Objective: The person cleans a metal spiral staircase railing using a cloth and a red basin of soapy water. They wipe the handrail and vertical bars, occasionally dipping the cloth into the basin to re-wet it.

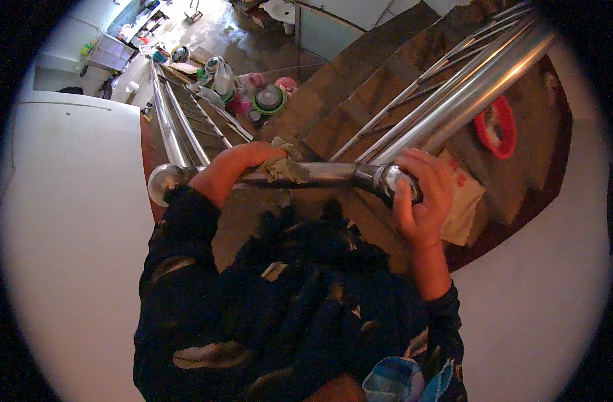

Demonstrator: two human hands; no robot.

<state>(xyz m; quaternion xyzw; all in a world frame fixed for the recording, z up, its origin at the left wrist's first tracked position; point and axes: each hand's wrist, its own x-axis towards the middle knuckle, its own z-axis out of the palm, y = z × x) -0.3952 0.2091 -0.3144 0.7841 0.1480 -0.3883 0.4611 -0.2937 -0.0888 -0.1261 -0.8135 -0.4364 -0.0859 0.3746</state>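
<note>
A stainless-steel handrail [331,172] crosses in front of me at a stair landing. My left hand [241,158] holds a crumpled greyish cloth [286,168] against this rail, with some of the cloth draped over the front. At the rail's right end, my right hand [427,193] is curled around a shiny rounded metal fitting [394,178], fingers over its top and thumb in front. The palm side of that grip is hidden. Left of my left wrist sits a steel ball finial [167,185].
A sloping steel banister [467,100] rises at the right beside brown stairs [367,85]. On the steps are a red plastic basin [496,126] and a tan sack [462,201]. Below lie pots and bowls [269,98]. A blue checked cloth [394,379] shows near my lap.
</note>
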